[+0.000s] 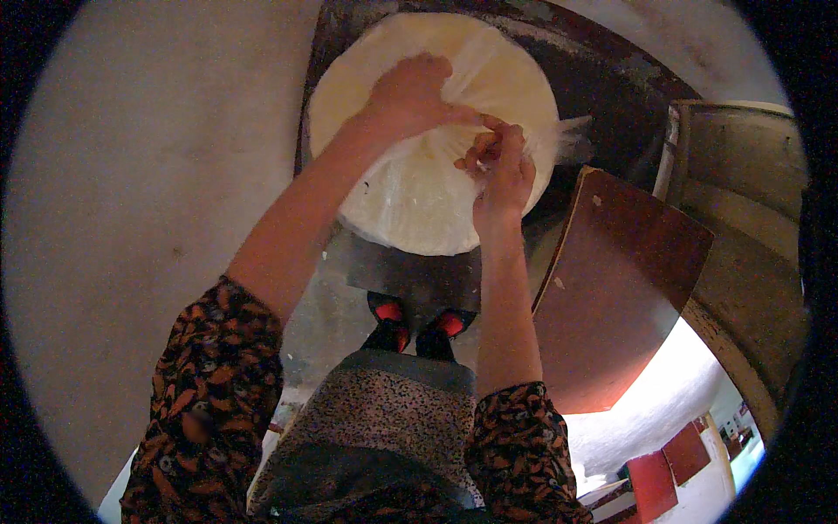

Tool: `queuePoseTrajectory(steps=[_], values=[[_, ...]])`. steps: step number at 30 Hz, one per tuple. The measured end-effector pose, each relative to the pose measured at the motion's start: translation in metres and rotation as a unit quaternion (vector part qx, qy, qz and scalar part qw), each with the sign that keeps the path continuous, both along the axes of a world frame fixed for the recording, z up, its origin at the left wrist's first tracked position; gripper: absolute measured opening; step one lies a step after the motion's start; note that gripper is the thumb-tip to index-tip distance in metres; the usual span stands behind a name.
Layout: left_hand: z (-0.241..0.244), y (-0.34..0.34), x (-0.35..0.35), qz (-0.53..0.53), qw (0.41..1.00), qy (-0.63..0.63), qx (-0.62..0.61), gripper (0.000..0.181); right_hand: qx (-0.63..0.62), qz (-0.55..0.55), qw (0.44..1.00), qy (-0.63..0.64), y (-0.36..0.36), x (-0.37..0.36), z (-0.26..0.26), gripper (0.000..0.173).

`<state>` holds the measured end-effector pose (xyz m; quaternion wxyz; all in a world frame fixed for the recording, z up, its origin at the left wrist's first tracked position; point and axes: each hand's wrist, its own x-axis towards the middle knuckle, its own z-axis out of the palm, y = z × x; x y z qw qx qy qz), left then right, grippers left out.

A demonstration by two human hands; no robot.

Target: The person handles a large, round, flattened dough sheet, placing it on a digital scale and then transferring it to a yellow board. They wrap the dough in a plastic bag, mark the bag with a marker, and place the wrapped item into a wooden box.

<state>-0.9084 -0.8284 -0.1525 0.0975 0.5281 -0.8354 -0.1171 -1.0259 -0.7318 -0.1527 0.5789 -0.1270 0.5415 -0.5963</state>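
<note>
Before me is a large round pale yellow thing (419, 209), its top covered by wrinkled clear plastic film (471, 72). Whether it is a filled tub or a solid wheel I cannot tell. My left hand (416, 95) is over its upper middle, with a digit stretched towards my right fingers. Creases in the film run in towards my right hand (504, 167), whose bent fingers pinch a gathered part of it. The fingertips of both hands meet near the right of the middle. What the left fingers grip, if anything, is hidden.
A dark, worn surface (609, 124) lies behind and right of the round thing. A reddish-brown panel (622, 281) leans at the right, beside a wooden structure (740, 216). A plain wall (163, 164) rises at the left. My shoes (452, 324) are on the floor below.
</note>
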Motion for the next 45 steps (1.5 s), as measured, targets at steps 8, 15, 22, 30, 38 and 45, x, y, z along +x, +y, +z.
queuePoseTrajectory(steps=[8, 15, 22, 30, 38, 45], values=[[-0.017, 0.032, -0.004, 0.026, 0.993, 0.105, 0.050, 0.013, 0.024, 0.079, 0.992, 0.100, -0.010, -0.008, -0.009, 0.040], [-0.008, 0.025, -0.001, 0.118, 0.961, 0.252, -0.014, 0.029, 0.070, -0.017, 0.975, 0.210, -0.015, -0.004, -0.011, 0.028], [-0.037, -0.020, -0.035, 0.173, 0.977, 0.072, 0.098, 0.041, -0.083, -0.003, 0.988, 0.129, -0.010, 0.006, -0.005, 0.021], [0.035, 0.026, -0.007, 0.067, 0.963, 0.236, 0.112, 0.023, -0.155, 0.095, 0.938, 0.294, -0.014, 0.006, -0.033, 0.021], [-0.001, -0.010, 0.058, 0.148, 0.954, 0.098, -0.243, 0.020, -0.172, 0.172, 0.941, 0.234, -0.017, -0.005, -0.018, 0.012], [-0.017, -0.031, 0.076, 0.092, 0.990, 0.082, -0.070, 0.020, -0.224, 0.123, 0.909, 0.329, -0.019, 0.005, -0.023, 0.014]])
